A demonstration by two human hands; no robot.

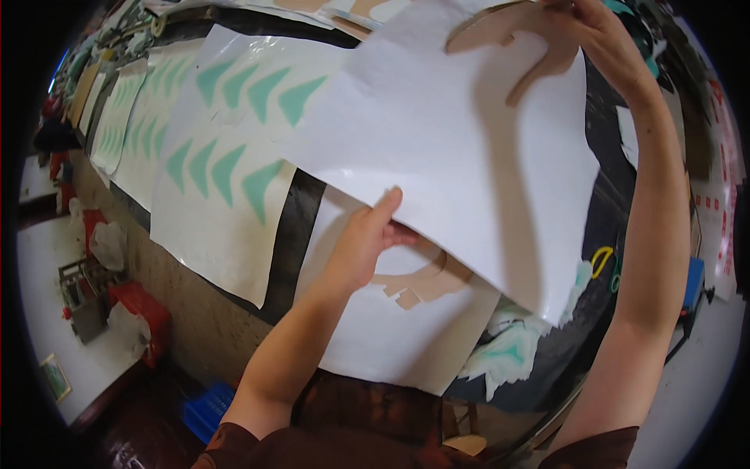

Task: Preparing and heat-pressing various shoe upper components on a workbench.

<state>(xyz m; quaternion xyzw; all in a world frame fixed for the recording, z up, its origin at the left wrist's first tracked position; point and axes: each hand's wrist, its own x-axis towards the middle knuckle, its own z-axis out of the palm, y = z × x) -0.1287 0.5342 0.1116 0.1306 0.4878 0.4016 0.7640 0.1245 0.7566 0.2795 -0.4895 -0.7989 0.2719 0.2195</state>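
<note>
A large white sheet (406,117) is tilted up over the table. My left hand (367,242) grips its lower left edge, thumb on top and fingers underneath. At the top of the view my right hand (598,35) is closed on a curved brown cardboard template (539,47), which lies over the raised sheet; its fingertips are partly cut off by the frame. Below the raised sheet lies a second white sheet (375,340), with another brown cardboard template (426,285) on it, partly hidden by the upper sheet and my left hand.
White sheets with green arrow-like shapes (223,168) spread across the dark table (301,215) at left. Crumpled white scraps with green marks (508,352) lie at the near right, by yellow-handled scissors (601,262). A red container (144,309) and a blue crate (209,408) stand below left.
</note>
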